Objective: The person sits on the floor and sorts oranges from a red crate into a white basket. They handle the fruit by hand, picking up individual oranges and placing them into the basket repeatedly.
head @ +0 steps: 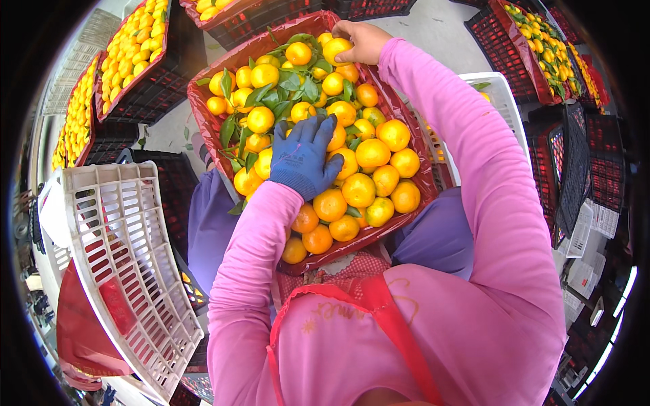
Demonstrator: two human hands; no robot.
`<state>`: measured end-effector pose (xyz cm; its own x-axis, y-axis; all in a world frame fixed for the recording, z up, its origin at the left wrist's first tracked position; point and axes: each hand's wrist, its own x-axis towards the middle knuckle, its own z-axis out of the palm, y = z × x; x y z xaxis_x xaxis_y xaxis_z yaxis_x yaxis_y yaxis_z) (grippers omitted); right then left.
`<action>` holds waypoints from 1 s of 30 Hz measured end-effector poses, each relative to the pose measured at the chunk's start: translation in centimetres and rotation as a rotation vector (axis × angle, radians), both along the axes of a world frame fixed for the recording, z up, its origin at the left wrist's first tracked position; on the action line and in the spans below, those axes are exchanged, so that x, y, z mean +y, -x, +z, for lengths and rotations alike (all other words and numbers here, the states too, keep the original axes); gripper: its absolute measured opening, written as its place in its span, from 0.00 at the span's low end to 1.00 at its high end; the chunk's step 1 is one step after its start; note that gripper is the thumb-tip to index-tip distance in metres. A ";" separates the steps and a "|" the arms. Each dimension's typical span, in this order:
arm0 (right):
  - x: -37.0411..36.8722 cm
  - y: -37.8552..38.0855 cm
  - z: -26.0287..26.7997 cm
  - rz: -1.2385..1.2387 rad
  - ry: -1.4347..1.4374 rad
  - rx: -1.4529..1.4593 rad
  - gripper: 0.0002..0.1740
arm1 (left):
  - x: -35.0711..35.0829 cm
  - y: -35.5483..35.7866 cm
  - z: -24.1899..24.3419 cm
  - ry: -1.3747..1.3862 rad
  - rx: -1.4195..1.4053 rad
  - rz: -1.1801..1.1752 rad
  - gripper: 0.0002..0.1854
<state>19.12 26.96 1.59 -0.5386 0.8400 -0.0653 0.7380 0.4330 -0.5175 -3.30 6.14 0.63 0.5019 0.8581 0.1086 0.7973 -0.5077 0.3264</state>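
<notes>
A crate lined with red plastic film [424, 177] stands before me, heaped with orange and yellow citrus fruits [373, 152], some with green leaves [292, 89]. My left hand [304, 155], in a blue knit glove, lies palm down on the fruits near the middle, its fingers spread apart. At the crate's far right corner my bare right hand [358, 41] has its thumb and fingers around a yellow-orange citrus fruit [336, 49]. The underside of the gloved palm is hidden.
A white slatted plastic crate [129, 264] stands tilted at the left. Black crates with red liners and citrus fruits [134, 48] stand at the upper left, and others [541, 45] at the upper right. Behind my right arm is a white plastic crate [500, 96].
</notes>
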 end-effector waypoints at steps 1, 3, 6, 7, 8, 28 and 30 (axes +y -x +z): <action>-0.8 -1.2 0.8 0.069 0.145 0.158 0.33 | 0.0 0.0 0.0 -0.002 -0.001 -0.002 0.39; -2.9 -3.0 1.7 0.107 0.532 0.243 0.34 | 0.0 -0.1 0.0 0.002 -0.011 0.000 0.39; -7.0 -2.9 -0.6 0.319 0.790 0.122 0.29 | 0.0 0.0 0.1 0.048 -0.015 0.004 0.39; -7.8 -2.7 -1.5 0.280 0.782 0.126 0.28 | 0.0 0.0 0.2 0.076 0.000 0.004 0.40; -8.1 -2.9 -2.1 0.218 0.765 0.172 0.28 | 0.0 0.1 0.3 0.083 0.014 0.006 0.41; 0.2 3.0 -1.3 0.297 -0.188 -0.781 0.14 | -0.3 -1.2 0.4 0.028 0.148 -0.018 0.43; 0.2 4.8 -2.8 0.341 -0.156 -0.949 0.14 | -0.4 -1.2 0.5 0.028 0.136 -0.017 0.43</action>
